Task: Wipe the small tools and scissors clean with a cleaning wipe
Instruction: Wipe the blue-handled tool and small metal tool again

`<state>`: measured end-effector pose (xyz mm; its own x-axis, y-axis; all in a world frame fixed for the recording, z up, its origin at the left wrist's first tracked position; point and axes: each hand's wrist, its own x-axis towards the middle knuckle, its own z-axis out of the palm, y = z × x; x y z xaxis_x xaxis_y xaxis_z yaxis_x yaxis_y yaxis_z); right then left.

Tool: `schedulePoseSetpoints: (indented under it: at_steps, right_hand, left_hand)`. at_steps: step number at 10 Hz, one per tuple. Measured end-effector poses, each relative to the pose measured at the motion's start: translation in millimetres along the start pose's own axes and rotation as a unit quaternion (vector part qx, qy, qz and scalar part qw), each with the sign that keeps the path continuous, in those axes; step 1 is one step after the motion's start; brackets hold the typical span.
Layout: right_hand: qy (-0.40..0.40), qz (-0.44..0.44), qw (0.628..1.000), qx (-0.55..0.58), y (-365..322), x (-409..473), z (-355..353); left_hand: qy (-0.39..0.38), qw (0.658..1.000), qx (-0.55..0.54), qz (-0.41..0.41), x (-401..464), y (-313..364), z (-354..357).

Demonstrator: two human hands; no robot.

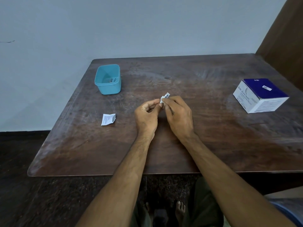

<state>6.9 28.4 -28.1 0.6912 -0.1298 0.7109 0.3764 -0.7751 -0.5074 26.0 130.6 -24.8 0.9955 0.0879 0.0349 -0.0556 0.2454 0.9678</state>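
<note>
Both hands meet over the middle of the wooden table (213, 145). My right hand (177, 114) pinches a small metal tool (167, 95) whose tip sticks up past the fingers, wrapped in a white cleaning wipe (162, 100). My left hand (146, 116) has its fingertips closed on the wipe's left side. Most of the tool is hidden by fingers and wipe. A blue plastic tub (108, 80) at the far left holds a thin dark tool (113, 79) on its bottom.
A torn white wipe sachet (107, 119) lies left of my hands. A white and blue box of alcohol swabs (260, 95) stands at the right edge. A brown panel (285, 38) rises behind the table's right corner. My feet show under the table.
</note>
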Motion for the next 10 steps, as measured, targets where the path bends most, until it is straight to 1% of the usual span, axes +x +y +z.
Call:
schedulePoseSetpoints:
  at_steps: [1,2,3,4,5,6,7,8,9,10]
  right_hand:
    - [0.017,0.022,1.000,-0.006,1.4,1.9,-1.8]
    - [-0.046,-0.002,0.998,-0.040,-1.7,0.1,-1.5]
    - [-0.083,-0.024,0.995,-0.050,-2.7,-0.8,-2.3]
    - [-0.008,0.020,0.999,-0.024,-2.4,2.8,-3.9]
    - [-0.015,0.012,1.000,-0.022,-5.6,2.6,-4.5]
    - [-0.092,0.008,0.995,-0.037,-5.0,1.1,-6.0]
    - [-0.119,0.004,0.992,-0.053,-3.1,2.4,-6.7]
    - [-0.142,-0.012,0.988,-0.064,-6.0,3.5,-5.9]
    - [-0.143,-0.008,0.988,-0.055,-4.8,4.9,-8.9]
    - [-0.134,0.009,0.989,-0.068,-3.4,8.5,-14.4]
  left_hand:
    - [-0.005,1.000,-0.006,-0.012,0.4,-0.4,1.4]
    - [0.004,1.000,-0.007,-0.002,-0.9,-0.5,1.6]
    - [0.017,1.000,-0.007,0.009,-2.0,0.3,0.6]
    - [0.021,1.000,0.005,0.007,-2.1,-1.8,1.7]
    - [0.017,0.999,0.030,0.010,-1.0,-2.0,1.6]
    - [0.014,0.998,0.064,0.006,2.9,-3.9,0.9]
    - [0.004,0.986,0.165,0.023,2.5,-3.9,3.1]
    - [0.029,0.972,0.231,0.026,-2.1,0.1,8.2]
    - [0.057,0.970,0.235,0.023,-3.1,3.8,9.7]
    - [0.076,0.973,0.217,0.024,-1.0,0.9,10.4]
